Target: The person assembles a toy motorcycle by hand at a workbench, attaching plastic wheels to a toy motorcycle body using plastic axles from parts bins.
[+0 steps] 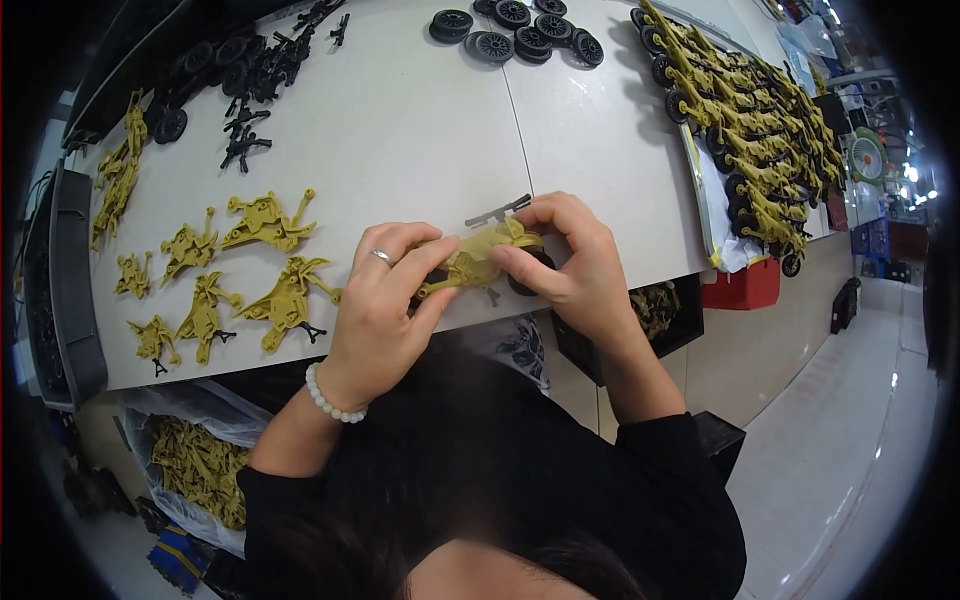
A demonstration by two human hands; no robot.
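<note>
Near the table's front edge, my left hand [385, 290] and my right hand [580, 265] are both closed on a yellow plastic toy motorcycle [475, 262]. The left fingers pinch its left end, and the right thumb presses on its upper side. A dark wheel [528, 278] shows partly beneath my right hand. A slim black piece [498, 212] sticks out along the far side; whether it is attached, I cannot tell. Left of my hands lie several yellow body parts [265, 220], some with a small black forked piece [312, 332] at the lower edge.
Black wheels [512, 15] lie at the table's far side. Small black parts [245, 140] and more wheels are heaped at the far left. Rows of yellow toy motorcycles [750, 130] fill a tray at right. Below stand a bag of yellow parts [200, 465] and a red bin [742, 288].
</note>
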